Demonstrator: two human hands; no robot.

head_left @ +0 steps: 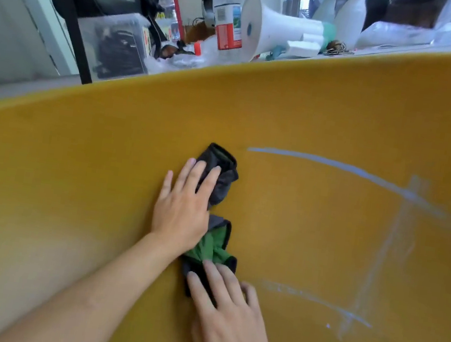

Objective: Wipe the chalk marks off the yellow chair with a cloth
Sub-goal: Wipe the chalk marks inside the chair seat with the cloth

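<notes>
The yellow chair [72, 178] fills most of the view, its broad curved surface tilted toward the camera. Left of the hands the surface shows no chalk, though whether any was ever drawn there cannot be told.

Right of the hands the chalk marks are plain to see:
- The long upper chalk line [335, 164] runs crisp and bright, its near end just beside the cloth.
- The upright chalk stroke [387, 251] crossing it looks smeared and pale.
- The lower chalk line [316, 301] is faint and broken.

Going by this, most of the wiping is yet to be done, and the upper line looks like the nearest target.

The dark grey and green cloth [224, 182] lies bunched in a long strip on the chair, near the middle of the frame and just clear of the marks. The left hand [182, 208] lies flat on its upper part, fingers straight and pressing down rather than gripping. The right hand [227, 316] rests on its lower end in the same way, with its fingers extended.

Beyond the chair's rim, a cluttered counter holds a white megaphone [270, 26] and a plastic bottle with a red label [228, 26].
</notes>
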